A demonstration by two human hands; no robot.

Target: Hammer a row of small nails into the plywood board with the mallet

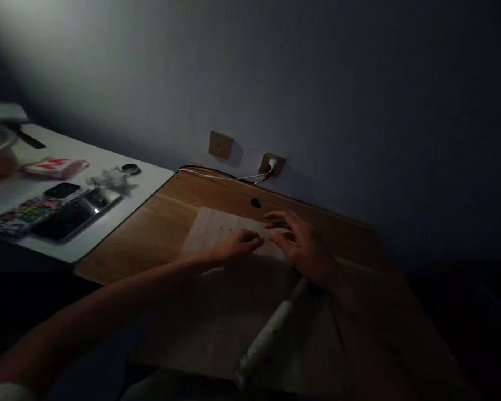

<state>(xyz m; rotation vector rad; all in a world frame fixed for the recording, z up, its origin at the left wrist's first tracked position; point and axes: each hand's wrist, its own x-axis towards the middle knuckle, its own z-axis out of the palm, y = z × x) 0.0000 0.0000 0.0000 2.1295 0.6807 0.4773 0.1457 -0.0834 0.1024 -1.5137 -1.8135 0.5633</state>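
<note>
Left hand (239,244) curled on the pale sheet (215,227), its grip unclear; right hand (303,248) open beside it; roller (267,334) near; phones (73,214) well apart.

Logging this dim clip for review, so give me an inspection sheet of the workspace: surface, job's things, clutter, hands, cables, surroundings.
Surface: wooden desk, dimly lit.
Job's things: pale sheet flat on the desk; white roller lying on its near part.
Clutter: dark phone, red-and-white packet and round lid on the white table at left.
Hands: left hand curled on the sheet's far part; right hand beside it, fingers spread.
Cables: white cable plugged into a wall socket.
Surroundings: plain wall, room dark.
</note>
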